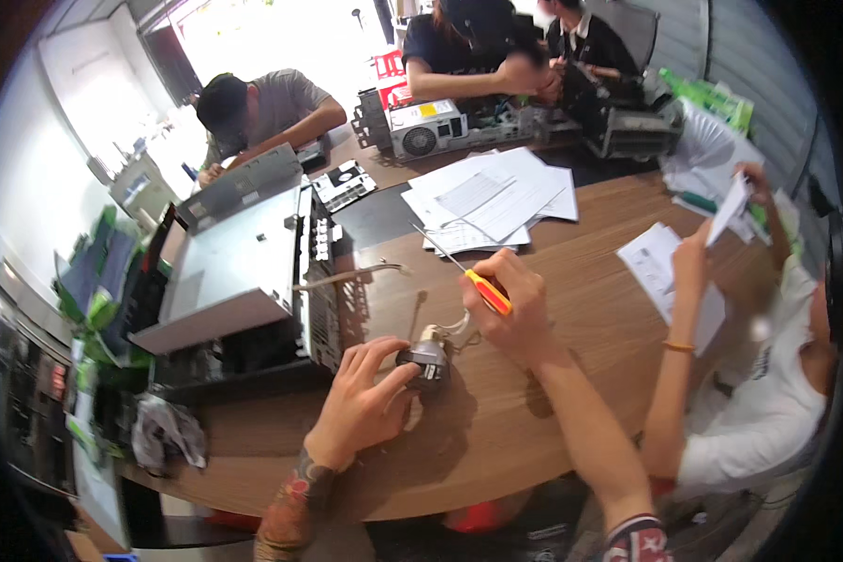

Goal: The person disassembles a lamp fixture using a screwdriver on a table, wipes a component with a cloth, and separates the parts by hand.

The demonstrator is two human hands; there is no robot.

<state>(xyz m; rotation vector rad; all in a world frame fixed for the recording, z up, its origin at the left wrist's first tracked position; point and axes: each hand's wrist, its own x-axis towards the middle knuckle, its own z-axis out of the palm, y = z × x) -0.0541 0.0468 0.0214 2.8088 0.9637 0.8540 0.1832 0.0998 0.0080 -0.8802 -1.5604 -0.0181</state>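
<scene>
A screwdriver with an orange-red and yellow handle (488, 292) is gripped in my right hand (520, 314), its thin shaft slanting up and left toward the loose papers. My left hand (365, 391) holds a small dark part (430, 362) against the table, fingers curled round its left side. A pale, rounded piece tops this part, and a whitish cable (455, 325) runs from it toward my right hand. The screwdriver tip is well apart from the part. Part of the dark piece is hidden by my fingers.
On the left stands an opened projector-like metal casing (225, 272), a cable reaching out from its side. Papers (496, 197) lie at the back middle. A person in white (759, 403) handles sheets at right. Other people work across the table beside another dismantled device (431, 128).
</scene>
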